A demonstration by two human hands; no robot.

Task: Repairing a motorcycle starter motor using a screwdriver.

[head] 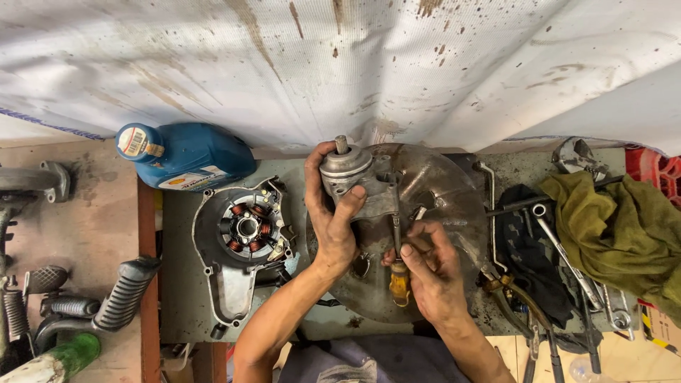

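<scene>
My left hand [332, 213] grips a grey metal starter motor [352, 174] with a splined shaft on top, holding it upright over a round metal pan [457, 195]. My right hand [429, 266] holds a screwdriver with a yellow handle [400, 282]. Its shaft points up at the underside of the motor's mounting flange. Both hands are smeared with grease.
An engine side cover with copper stator coils [245, 230] lies to the left. A blue oil bottle [186, 154] lies behind it. Wrenches [567, 259], dark cloth and an olive rag [624, 227] crowd the right. Rubber footpegs [124, 292] lie at far left. A stained white sheet hangs behind.
</scene>
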